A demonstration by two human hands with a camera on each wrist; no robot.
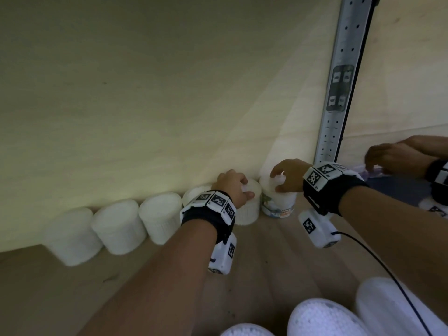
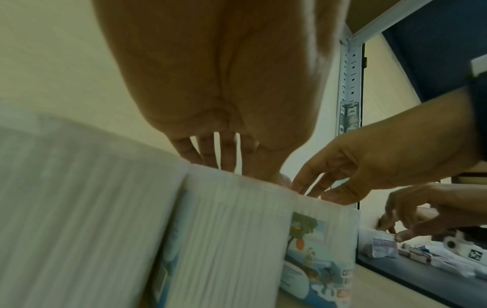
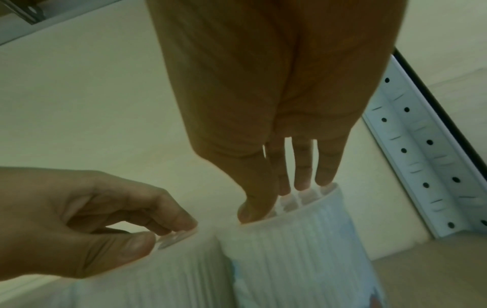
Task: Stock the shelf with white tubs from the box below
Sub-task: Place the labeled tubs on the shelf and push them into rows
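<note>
Several white ribbed tubs stand in a row along the shelf's back wall. My left hand point(image 1: 244, 190) grips the lid of a tub point(image 1: 249, 212) from above, thumb and curled fingers pinching its rim. The left wrist view shows that tub point(image 2: 237, 229) close up. My right hand point(image 1: 277, 181) holds the neighbouring labelled tub point(image 1: 278, 202), the last on the right. Its fingertips point(image 3: 303, 183) rest on the lid and its thumb is at the near rim. Both tubs stand upright, touching, on the wooden shelf board point(image 1: 72, 299).
More tubs point(image 1: 160, 217) point(image 1: 118, 226) point(image 1: 72, 236) line the wall to the left. A perforated metal upright point(image 1: 339, 93) stands just right of the last tub. Beyond it another hand point(image 1: 397, 158) moves over small boxes point(image 2: 421, 254). White shoes point(image 1: 324, 318) show at the bottom.
</note>
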